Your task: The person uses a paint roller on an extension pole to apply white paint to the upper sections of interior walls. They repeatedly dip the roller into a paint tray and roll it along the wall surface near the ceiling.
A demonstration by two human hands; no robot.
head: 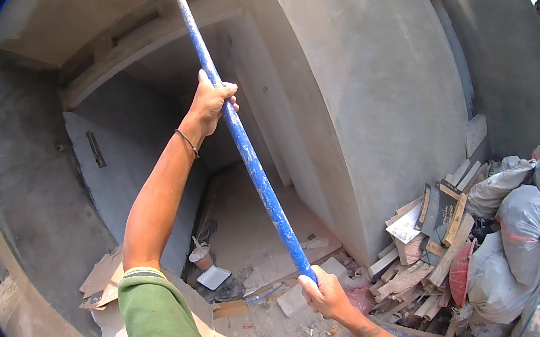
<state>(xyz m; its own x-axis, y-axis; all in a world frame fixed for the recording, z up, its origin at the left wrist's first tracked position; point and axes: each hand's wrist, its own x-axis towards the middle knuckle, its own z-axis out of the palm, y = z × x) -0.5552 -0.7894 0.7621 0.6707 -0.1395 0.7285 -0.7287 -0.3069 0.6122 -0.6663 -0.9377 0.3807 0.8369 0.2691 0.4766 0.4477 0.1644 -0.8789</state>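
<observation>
A long blue pole [256, 167], speckled with pale paint or plaster, runs from the top edge down to the lower middle. My left hand [213, 99] grips it in its upper part, with a dark band on the wrist and a green sleeve on the arm. Lower down, my right hand [321, 291] is closed around the pole near its bottom end. The pole's far tip lies at or beyond the top edge, so what it touches cannot be seen. Behind it are a doorway and a grey plastered wall [388, 103].
Wood scraps [453, 242] and tied, filled sacks [528, 233] are heaped at right. Rubble [290, 335] covers the near floor. A bucket [201, 258] and a white tray [214, 277] stand inside the doorway. Torn cardboard [104, 282] lies at left.
</observation>
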